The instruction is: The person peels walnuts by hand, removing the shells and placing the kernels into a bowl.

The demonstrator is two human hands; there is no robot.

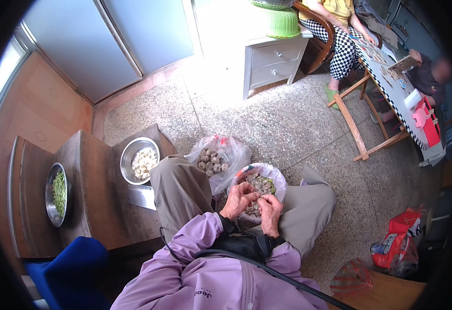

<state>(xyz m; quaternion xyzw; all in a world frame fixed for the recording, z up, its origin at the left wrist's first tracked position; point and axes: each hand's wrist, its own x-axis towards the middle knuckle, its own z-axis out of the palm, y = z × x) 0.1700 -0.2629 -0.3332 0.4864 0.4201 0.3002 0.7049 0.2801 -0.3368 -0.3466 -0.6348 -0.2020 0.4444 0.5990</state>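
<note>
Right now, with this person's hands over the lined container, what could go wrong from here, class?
The left hand and right hand meet above a round container lined with whitish plastic, holding greyish-brown scraps; a small piece might slip in. The left knee in grey-brown trousers is close to the round shiny metal bowl of white pieces and could knock it.

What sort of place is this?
Probably a room in a home, doubling for food prep: white drawer cabinet, metal bowl of pale clove-like pieces, and bag-lined container of scraps.
</note>
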